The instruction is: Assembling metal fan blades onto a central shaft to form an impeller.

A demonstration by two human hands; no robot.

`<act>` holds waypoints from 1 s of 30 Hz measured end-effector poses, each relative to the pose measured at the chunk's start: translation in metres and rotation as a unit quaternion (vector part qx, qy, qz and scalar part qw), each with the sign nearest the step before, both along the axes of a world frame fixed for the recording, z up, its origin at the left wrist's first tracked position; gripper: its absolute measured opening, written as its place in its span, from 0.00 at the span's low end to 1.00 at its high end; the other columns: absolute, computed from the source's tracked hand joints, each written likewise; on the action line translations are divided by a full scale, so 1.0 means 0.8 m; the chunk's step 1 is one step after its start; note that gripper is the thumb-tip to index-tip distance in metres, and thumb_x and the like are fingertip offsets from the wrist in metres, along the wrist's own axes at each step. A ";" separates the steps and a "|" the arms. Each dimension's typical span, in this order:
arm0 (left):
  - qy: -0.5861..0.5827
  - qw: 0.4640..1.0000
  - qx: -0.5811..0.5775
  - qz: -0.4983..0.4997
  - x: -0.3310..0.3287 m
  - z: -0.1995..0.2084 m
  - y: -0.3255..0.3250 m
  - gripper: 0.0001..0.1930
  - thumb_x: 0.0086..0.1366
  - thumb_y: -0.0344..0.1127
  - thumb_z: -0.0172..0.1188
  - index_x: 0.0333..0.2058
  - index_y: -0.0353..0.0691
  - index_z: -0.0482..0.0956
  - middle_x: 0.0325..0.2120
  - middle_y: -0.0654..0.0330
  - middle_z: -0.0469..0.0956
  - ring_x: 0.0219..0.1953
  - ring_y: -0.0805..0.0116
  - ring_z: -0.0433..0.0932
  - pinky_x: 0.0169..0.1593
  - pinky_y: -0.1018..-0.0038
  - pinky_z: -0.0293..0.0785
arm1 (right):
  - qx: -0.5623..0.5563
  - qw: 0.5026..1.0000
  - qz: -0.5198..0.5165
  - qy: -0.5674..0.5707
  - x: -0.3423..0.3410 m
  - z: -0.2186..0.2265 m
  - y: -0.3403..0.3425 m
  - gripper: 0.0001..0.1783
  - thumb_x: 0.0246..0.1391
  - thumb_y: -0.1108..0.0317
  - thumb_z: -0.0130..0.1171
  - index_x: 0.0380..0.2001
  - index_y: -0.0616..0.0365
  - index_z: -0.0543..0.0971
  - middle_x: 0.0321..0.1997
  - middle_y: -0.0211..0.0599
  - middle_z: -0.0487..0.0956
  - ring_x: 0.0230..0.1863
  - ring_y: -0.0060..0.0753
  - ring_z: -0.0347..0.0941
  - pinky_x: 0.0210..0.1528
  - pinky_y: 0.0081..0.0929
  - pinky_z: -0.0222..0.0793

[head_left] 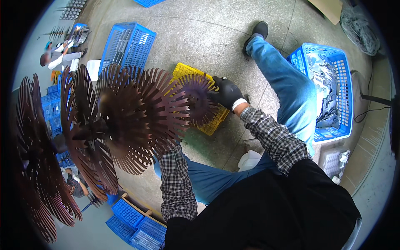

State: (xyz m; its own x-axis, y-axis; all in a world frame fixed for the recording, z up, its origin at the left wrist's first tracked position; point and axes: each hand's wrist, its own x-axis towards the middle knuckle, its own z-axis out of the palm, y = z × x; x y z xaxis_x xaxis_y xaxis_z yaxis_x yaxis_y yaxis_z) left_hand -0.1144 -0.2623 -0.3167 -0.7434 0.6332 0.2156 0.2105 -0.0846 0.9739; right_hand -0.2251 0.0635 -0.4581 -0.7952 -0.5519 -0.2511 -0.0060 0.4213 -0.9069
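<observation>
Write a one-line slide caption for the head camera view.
A black-gloved right hand at the edge of a dark finned disc over a yellow crate, beside larger brown finned discs.

The right forearm [273, 135], in a checked sleeve, slants up and leftward to a bare strip of wrist [240, 108]. The black-gloved right grip [228, 92] points left, fingers apparently bent. The left forearm [178, 183] rises nearly upright; its grip is hidden.

We have passage for the right hand [228, 92] over the bare floor [196, 46] beyond the yellow crate [185, 71]. To the left, the brown finned discs [125, 112] block access and hide the left hand; to the right, the extended leg [287, 83] stands between the right hand and the blue crate [344, 91].
</observation>
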 end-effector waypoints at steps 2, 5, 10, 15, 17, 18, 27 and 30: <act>-0.033 0.999 0.019 0.009 -0.001 0.003 -0.002 0.32 0.69 0.49 0.56 0.66 0.39 0.62 0.63 0.53 0.62 0.60 0.61 0.64 0.63 0.64 0.59 | 0.023 0.998 -0.012 0.053 -0.006 -0.005 0.002 0.23 0.54 0.59 0.65 0.50 0.61 0.81 0.35 0.40 0.84 0.32 0.34 0.78 0.38 0.26 0.74; -0.091 0.994 0.047 0.026 -0.005 -0.002 0.009 0.32 0.69 0.49 0.56 0.65 0.39 0.63 0.63 0.53 0.64 0.59 0.62 0.65 0.62 0.64 0.61 | -0.100 0.993 -0.017 -0.067 -0.006 -0.019 0.005 0.20 0.56 0.61 0.63 0.48 0.62 0.81 0.36 0.40 0.84 0.33 0.30 0.78 0.38 0.23 0.73; -0.190 0.976 0.086 0.064 0.005 0.014 -0.001 0.31 0.70 0.49 0.56 0.65 0.39 0.64 0.61 0.54 0.66 0.57 0.65 0.68 0.61 0.66 0.64 | -0.082 0.989 0.118 -0.046 -0.009 0.006 -0.007 0.18 0.57 0.62 0.61 0.46 0.63 0.82 0.39 0.43 0.84 0.36 0.28 0.78 0.41 0.21 0.73; -0.279 0.950 0.127 0.063 -0.020 0.030 0.015 0.29 0.70 0.49 0.56 0.64 0.40 0.65 0.60 0.54 0.68 0.55 0.67 0.70 0.59 0.67 0.67 | -0.013 0.992 0.126 0.011 -0.072 -0.063 -0.055 0.16 0.57 0.63 0.58 0.44 0.60 0.84 0.40 0.42 0.84 0.37 0.33 0.79 0.42 0.25 0.74; -0.314 0.936 0.144 0.061 -0.019 0.016 0.047 0.29 0.70 0.49 0.56 0.64 0.40 0.65 0.59 0.54 0.68 0.54 0.68 0.71 0.58 0.68 0.68 | -0.021 0.967 0.209 -0.146 -0.134 -0.076 -0.070 0.18 0.55 0.61 0.59 0.45 0.58 0.84 0.40 0.39 0.85 0.36 0.36 0.80 0.43 0.29 0.75; -0.331 0.928 0.144 0.088 -0.006 0.033 0.020 0.29 0.70 0.49 0.56 0.64 0.40 0.66 0.59 0.54 0.69 0.54 0.68 0.72 0.58 0.68 0.69 | 0.002 0.886 0.299 -0.354 -0.149 -0.029 -0.104 0.20 0.54 0.59 0.60 0.47 0.58 0.83 0.40 0.38 0.86 0.37 0.37 0.80 0.44 0.31 0.75; -0.460 0.853 0.220 0.113 -0.003 0.056 0.042 0.27 0.71 0.49 0.55 0.62 0.40 0.68 0.56 0.55 0.72 0.51 0.72 0.76 0.55 0.71 0.74 | 0.011 0.978 0.200 -0.063 -0.121 -0.032 -0.145 0.25 0.53 0.55 0.60 0.51 0.57 0.82 0.42 0.39 0.86 0.38 0.39 0.80 0.47 0.32 0.75; -0.500 0.825 0.237 0.115 0.014 0.059 0.084 0.26 0.72 0.48 0.55 0.62 0.40 0.68 0.56 0.55 0.73 0.49 0.74 0.77 0.54 0.72 0.76 | 0.014 0.987 0.153 0.053 -0.117 -0.035 -0.145 0.27 0.53 0.54 0.60 0.52 0.57 0.81 0.42 0.39 0.86 0.39 0.39 0.81 0.47 0.32 0.75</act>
State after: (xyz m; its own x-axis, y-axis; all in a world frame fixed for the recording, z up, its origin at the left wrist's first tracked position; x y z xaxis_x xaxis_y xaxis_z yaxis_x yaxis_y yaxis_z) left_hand -0.1035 -0.1954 -0.2696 -0.7883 0.4708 -0.3962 -0.6148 -0.5757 0.5391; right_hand -0.3189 -0.0526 -0.4862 -0.6147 -0.7648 -0.1930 -0.2317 0.4090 -0.8826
